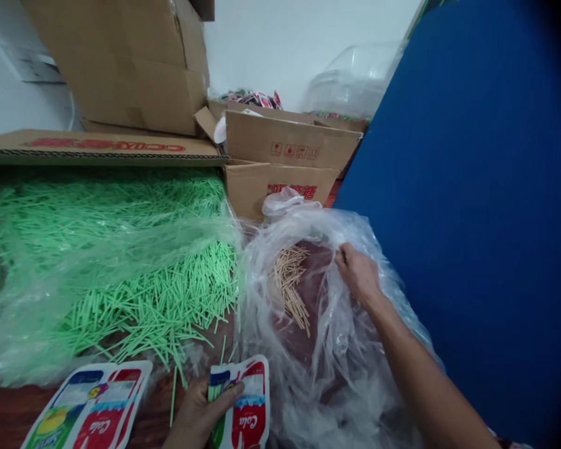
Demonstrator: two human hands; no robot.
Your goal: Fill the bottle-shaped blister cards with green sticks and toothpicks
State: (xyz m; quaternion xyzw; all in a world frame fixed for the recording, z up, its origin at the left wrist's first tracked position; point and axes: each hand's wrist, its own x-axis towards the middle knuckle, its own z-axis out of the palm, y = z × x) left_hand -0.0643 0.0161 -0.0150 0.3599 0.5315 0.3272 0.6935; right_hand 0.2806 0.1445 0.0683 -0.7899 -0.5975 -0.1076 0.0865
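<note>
My left hand (201,408) grips a red, blue and green pouch (250,405) marked "Cola" at the bottom middle, with the thumb across its front. Several green sticks show at the pouch's left edge. Up and to the right, my right hand (358,271) is closed on the rim of a clear plastic bag (355,374), which lies spread open. Inside the bag is a small heap of thin tan sticks (290,284), left of my right hand and apart from it. A second pouch (93,405) of the same print lies flat at the lower left.
A large pile of green sticks (163,312), partly under clear plastic film, fills the left. Behind stand an open cardboard box (290,140) and a taller carton (121,68). A blue panel (458,218) rises along the right. A clear plastic container (350,81) stands at the back.
</note>
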